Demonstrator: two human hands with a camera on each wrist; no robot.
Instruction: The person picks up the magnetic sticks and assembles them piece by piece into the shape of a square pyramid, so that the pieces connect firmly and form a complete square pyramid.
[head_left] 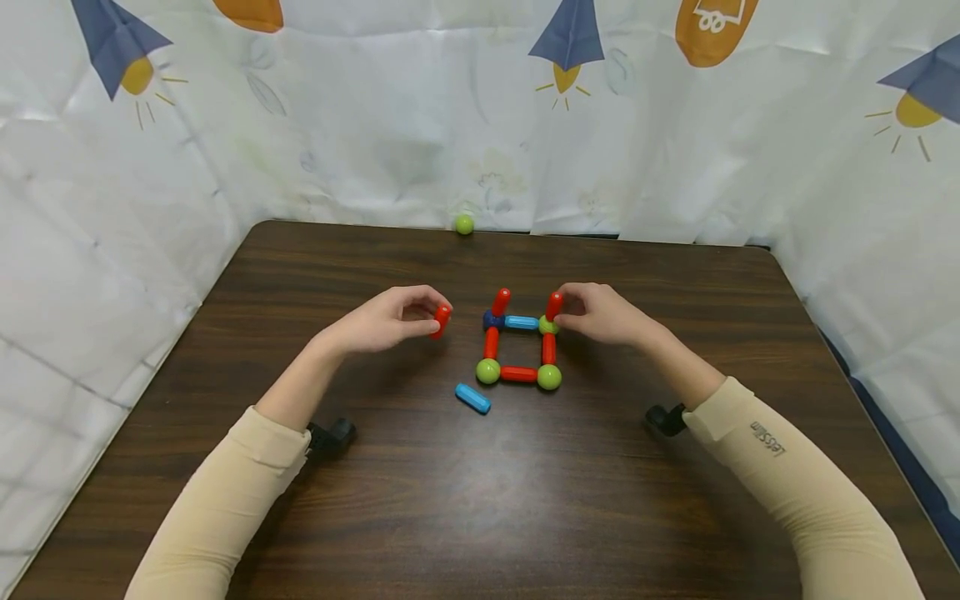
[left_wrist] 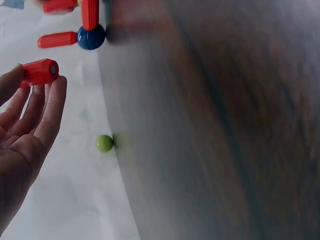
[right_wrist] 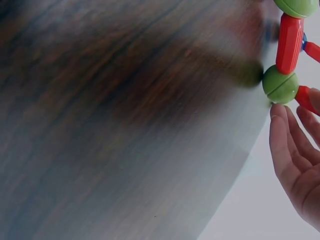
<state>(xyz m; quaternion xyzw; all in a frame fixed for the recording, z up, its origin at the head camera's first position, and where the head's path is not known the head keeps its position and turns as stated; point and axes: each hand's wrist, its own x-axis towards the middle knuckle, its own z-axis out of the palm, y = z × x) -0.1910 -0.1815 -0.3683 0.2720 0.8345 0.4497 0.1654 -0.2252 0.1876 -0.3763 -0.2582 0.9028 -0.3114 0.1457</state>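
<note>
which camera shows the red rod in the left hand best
Left wrist: the red rod looks largest there, its end face visible, though the left hand hides part. Head shows it smaller; I can't identify it in the right wrist view.

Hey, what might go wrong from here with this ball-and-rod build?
The right hand is right at an upright red rod, so a nudge might knock it off the green ball beneath. The left hand pinches a loose red rod near its fingertips, which could slip. The lone green ball at the far edge of the table might roll off.
</note>
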